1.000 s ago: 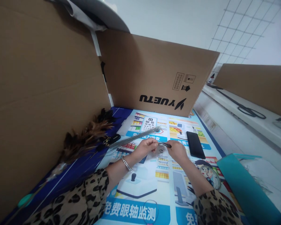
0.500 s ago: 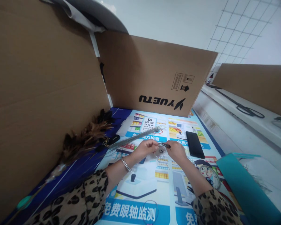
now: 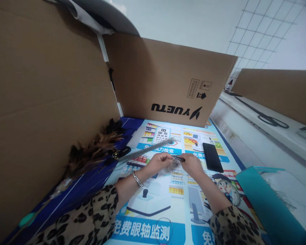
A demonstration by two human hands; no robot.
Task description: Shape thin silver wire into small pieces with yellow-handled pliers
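Barely shifting versus half a second ago: right hand [image 3: 192, 164] a touch further left, left hand [image 3: 159, 161] about where it was, clear spool [image 3: 174, 165] between them showing fainter. Reads as fine work held at one spot, no new stage, my judgement.

Near to far. Nearest, a thin wire loop [image 3: 164, 218] lies on the printed cover [image 3: 178, 207]. Near right, teal box [image 3: 270, 200], pale contents unclear.

Middle: both hands up close to each other, well apart from the box. Right is clenched around a dark slim tool [image 3: 178, 158], which points left across the gap; exact type too small to tell. Left has thumb and finger close together at the tool's left end; cannot tell if they grasp the tool, wire or spool. Spool sits just below the tool; whether it touches the cover, cannot tell.

Right of right hand, black phone [image 3: 212, 157] lying flat, untouched. Beyond left hand, bundle of thin grey rods [image 3: 148, 149], slanting. Left, brown feathers [image 3: 94, 149] against cardboard. Far end, upright cardboard panel [image 3: 168, 78], printing upside down.
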